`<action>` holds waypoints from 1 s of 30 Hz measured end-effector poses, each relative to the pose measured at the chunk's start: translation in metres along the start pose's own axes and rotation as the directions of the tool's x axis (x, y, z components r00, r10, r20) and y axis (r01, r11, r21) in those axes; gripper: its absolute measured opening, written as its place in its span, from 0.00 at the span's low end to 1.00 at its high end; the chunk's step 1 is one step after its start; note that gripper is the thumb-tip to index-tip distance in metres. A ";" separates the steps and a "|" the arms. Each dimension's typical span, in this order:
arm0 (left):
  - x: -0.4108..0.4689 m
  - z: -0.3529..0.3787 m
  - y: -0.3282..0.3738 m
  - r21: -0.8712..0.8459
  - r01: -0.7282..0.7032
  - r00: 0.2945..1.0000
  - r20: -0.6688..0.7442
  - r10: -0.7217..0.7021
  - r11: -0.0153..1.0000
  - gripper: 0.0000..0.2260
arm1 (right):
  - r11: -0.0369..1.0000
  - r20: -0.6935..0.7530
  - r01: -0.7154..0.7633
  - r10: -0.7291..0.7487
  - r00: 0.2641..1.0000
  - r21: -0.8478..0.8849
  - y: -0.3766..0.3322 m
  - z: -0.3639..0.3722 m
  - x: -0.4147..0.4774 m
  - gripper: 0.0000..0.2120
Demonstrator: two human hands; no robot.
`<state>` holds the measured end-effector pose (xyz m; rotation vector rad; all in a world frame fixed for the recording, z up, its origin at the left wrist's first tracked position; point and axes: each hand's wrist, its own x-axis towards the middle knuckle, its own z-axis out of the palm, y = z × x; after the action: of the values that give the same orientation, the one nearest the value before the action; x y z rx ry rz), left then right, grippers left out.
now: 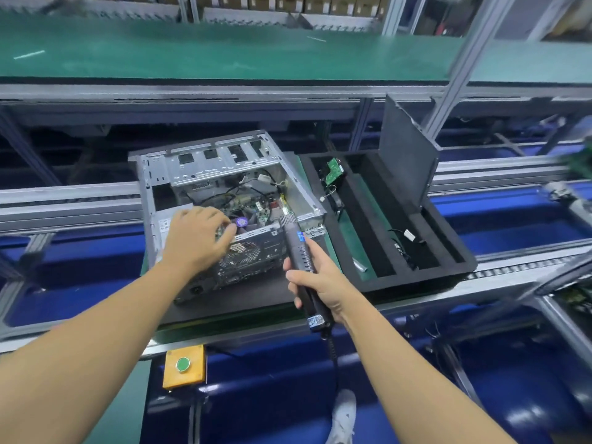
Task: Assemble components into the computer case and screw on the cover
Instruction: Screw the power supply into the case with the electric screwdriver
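Green-matted pallet (230, 320), boxy steel case (205, 165) (open-topped).

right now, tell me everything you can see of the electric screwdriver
A long black barrel, the electric screwdriver has a blue label, ribbed grip and silvery knurled collar. The right hand grips its rear half. It tilts forward-left, nose at the near right corner of the open computer case. A dark cable leaves its rear end.

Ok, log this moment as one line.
case: open | left hand: reaching inside case, grip unclear | right hand: holds electric screwdriver, tip at case rim | dark panel: upright at foam tray
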<state>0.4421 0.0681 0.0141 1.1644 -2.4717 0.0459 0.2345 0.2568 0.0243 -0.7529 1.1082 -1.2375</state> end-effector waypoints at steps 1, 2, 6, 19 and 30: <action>0.008 0.000 0.009 -0.020 -0.002 0.998 -0.061 0.001 1.000 0.17 | 1.000 0.002 0.004 -0.004 1.000 -0.004 -0.005 -0.008 0.004 0.30; 0.020 0.000 0.022 -0.054 -0.025 0.996 -0.085 0.021 0.998 0.16 | 1.000 0.004 0.008 -0.008 1.000 -0.019 -0.010 -0.016 0.009 0.26; 0.077 0.007 0.092 -0.210 -0.202 0.979 -0.039 0.198 0.957 0.13 | 0.996 -0.010 0.023 -0.024 1.000 -0.085 -0.033 -0.065 0.028 0.18; 0.157 0.152 0.273 -0.188 -0.192 0.741 0.616 0.267 0.963 0.13 | 0.979 -0.275 -0.180 0.147 0.950 -0.098 -0.041 -0.288 0.070 0.16; 0.140 0.231 0.288 0.061 -0.485 0.450 0.873 0.189 0.872 0.10 | 0.939 -0.238 -0.288 0.241 0.941 -0.186 -0.002 -0.329 0.097 0.18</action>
<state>0.0673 0.1074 -0.1045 0.8467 -3.7100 -0.0491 -0.0782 0.2000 -0.1039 -0.6178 1.4891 -0.9897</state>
